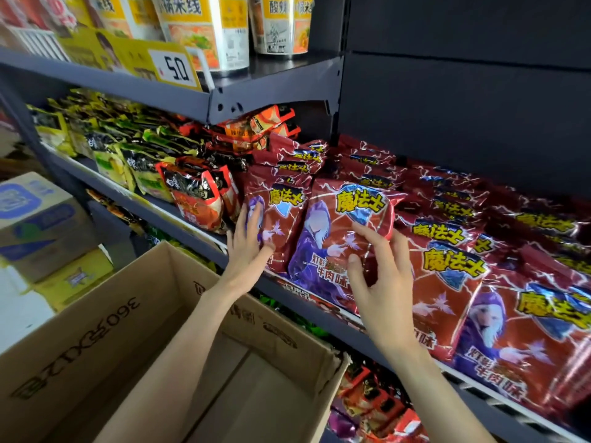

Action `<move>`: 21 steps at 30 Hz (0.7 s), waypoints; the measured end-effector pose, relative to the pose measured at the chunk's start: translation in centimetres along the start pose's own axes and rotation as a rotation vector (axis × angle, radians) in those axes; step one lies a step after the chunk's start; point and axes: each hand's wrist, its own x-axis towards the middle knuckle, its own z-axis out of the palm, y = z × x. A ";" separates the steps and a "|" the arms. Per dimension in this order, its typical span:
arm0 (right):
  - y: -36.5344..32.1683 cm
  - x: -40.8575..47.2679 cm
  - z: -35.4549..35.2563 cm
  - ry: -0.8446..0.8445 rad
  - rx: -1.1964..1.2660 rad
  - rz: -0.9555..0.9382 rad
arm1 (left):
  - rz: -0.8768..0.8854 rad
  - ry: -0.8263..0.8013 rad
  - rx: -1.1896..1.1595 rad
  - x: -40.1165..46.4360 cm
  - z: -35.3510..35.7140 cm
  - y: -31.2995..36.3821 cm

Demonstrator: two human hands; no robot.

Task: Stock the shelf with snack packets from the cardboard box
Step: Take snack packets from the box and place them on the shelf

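Two bare forearms show, without sleeves. The left hand and the right hand wear no gloves, rings or watch; fingernails are short.

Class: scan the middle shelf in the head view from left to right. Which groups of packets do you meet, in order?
Yellow-green and black packets → red-and-black packets with white lettering → dark red foil packets with a purple wizard and yellow lettering.

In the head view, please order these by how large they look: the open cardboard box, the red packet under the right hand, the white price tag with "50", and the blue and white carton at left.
1. Cardboard box, nearest the camera, which enlarges it.
2. Blue and white carton, partly cut off.
3. Red packet under the right hand; its order against the carton is unsure.
4. Price tag.
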 end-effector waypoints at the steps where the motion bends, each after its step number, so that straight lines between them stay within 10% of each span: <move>1: 0.1 -0.2 0.2 -0.040 0.005 0.015 | -0.002 -0.066 -0.081 0.1 -0.6 -0.2; 14: 0.5 -0.4 1.3 -0.227 -0.016 0.111 | 0.173 -0.200 0.051 1.6 -3.2 -1.3; 21: -0.1 -2.6 0.8 -0.147 0.046 0.070 | 0.080 0.051 0.157 -0.5 -3.4 -1.0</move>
